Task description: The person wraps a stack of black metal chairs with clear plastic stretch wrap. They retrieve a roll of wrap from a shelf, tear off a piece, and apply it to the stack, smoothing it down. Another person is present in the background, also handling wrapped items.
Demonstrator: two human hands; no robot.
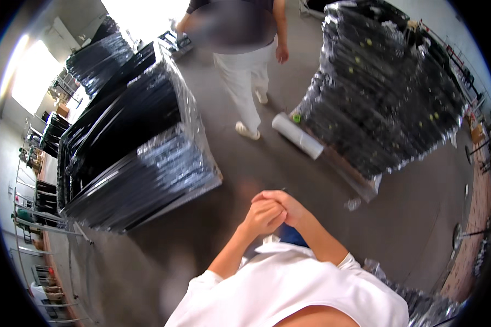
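My two hands are clasped together in front of my white shirt (pixel 289 278). My left hand (pixel 264 218) is closed, with its fingers curled against the other hand. Folded over it from the right is my right hand (pixel 289 206), its fingers wrapped round the left. A small dark tip shows just beyond the right hand's knuckles, too small to name. Whatever may lie between the palms is hidden.
Ahead to the left stands a film-wrapped stack of black panels (pixel 163 169). A larger wrapped stack (pixel 376 92) is at the right, with a roll of clear film (pixel 297 136) on the floor beside it. Another person (pixel 240 71) in white trousers stands between them.
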